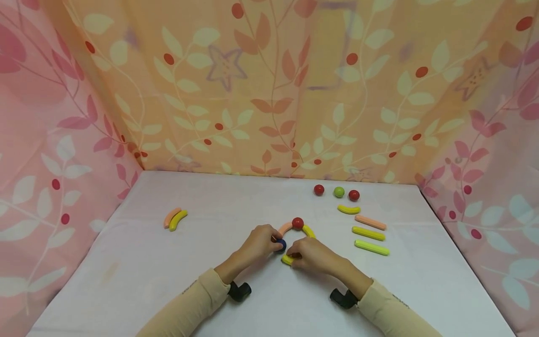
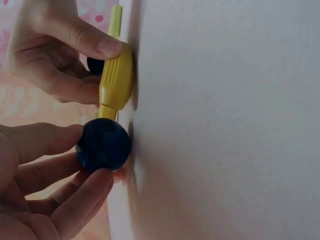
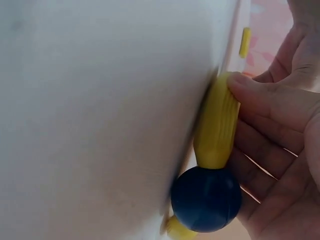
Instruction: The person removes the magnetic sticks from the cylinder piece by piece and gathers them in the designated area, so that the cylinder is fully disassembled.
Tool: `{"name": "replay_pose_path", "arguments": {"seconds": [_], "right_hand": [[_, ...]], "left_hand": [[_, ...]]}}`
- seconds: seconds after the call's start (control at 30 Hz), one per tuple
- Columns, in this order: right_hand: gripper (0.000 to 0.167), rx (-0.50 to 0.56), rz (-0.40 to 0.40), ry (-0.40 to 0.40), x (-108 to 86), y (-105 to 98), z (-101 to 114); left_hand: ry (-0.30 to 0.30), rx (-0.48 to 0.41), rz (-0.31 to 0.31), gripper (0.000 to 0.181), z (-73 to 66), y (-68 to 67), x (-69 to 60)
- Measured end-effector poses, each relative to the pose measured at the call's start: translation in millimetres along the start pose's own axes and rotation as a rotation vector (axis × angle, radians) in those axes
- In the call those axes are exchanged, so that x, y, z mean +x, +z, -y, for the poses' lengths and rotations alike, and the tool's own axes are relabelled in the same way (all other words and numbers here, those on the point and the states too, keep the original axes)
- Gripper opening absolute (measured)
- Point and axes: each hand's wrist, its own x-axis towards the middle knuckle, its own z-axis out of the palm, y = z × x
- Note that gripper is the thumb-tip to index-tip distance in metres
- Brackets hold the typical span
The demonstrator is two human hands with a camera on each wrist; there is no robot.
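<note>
Nearest: left sleeve (image 1: pixel 185 304) and right sleeve (image 1: pixel 396 309), near edge, a black mount at each wrist. Hands meet mid-table over a small ring of parts.

Step in hand, as I judge it: closing the ring's near side. Far side is up: red ball (image 1: pixel 297 223) in the middle, pink piece (image 1: pixel 285 228) to its left, curved yellow piece (image 1: pixel 309 231) to its right.

Left hand (image 1: pixel 262 241) pinches the blue ball (image 2: pixel 104 145) at the ring's left, thumb on one side, fingers on the other. Right hand (image 1: pixel 313 255) pinches the near piece (image 2: pixel 117 82), yellow, thumb on its near face, fingers behind. A second ball (image 3: pixel 206 199), also blue, sits at that piece's right end, looks touching; right hand hides it from above.

Near piece's left end sticks out left of the right fingertips, just beside the blue ball. Can't tell if those two are joined, or if the pink piece reaches the ball; left fingers cover that spot.

Next move probably calls for lining up the near piece's left end with the ball and pressing, both held steady. Risk: a push could unseat the far joints.

Spares: curved pair (image 1: pixel 178 220) at left; balls, sticks (image 1: pixel 368 233) and a short curve (image 1: pixel 348 209) at right.
</note>
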Motion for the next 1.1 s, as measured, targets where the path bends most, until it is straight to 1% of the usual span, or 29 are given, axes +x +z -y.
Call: {"name": "replay_pose_path", "arguments": {"seconds": [0.13, 0.23, 0.33, 0.4, 0.53, 0.63, 0.73, 0.8, 0.9, 0.93, 1.1], "right_hand": [[0.019, 0.012, -0.018, 0.007, -0.7, -4.4, -0.9], [0.021, 0.039, -0.041, 0.033, -2.4, -13.5, -2.7], [0.023, 0.048, -0.065, 0.083, -3.4, -23.9, -8.2], [0.024, 0.034, -0.076, 0.12, -4.3, -29.2, -14.6], [0.023, 0.034, -0.072, 0.182, -9.6, -34.9, -29.5], [0.024, 0.052, -0.03, 0.174, -16.4, -36.8, -35.4], [0.029, 0.064, 0.029, 0.146, -20.8, -37.6, -34.4], [0.031, 0.071, 0.049, 0.137, -21.0, -36.7, -32.3], [0.03, 0.06, 0.04, 0.124, -18.9, -33.7, -28.1], [0.029, 0.05, 0.03, 0.114, -18.0, -32.0, -26.8], [0.026, -0.036, -0.034, 0.079, -11.0, -23.3, -17.4]], "left_hand": [[0.002, 0.002, -0.005, 0.021, 0.1, 0.1, -0.3], [-0.007, -0.006, -0.003, 0.021, 0.3, -0.2, -0.4], [-0.016, -0.012, -0.003, 0.021, 0.2, -1.0, 0.1], [-0.03, -0.019, -0.004, 0.02, -0.4, -1.8, 0.2], [-0.056, -0.008, -0.018, 0.02, 0.3, -2.3, 1.8], [-0.072, 0.0, -0.031, 0.02, 2.8, -2.8, 4.4], [-0.087, 0.001, -0.046, 0.02, 6.0, -4.3, 8.9], [-0.091, -0.003, -0.057, 0.02, 7.4, -5.9, 12.4], [-0.097, -0.013, -0.065, 0.021, 9.2, -7.4, 19.8], [-0.091, -0.017, -0.066, 0.021, 9.9, -7.7, 23.0], [-0.066, -0.042, -0.073, 0.021, 13.7, -8.7, 40.1]]}}
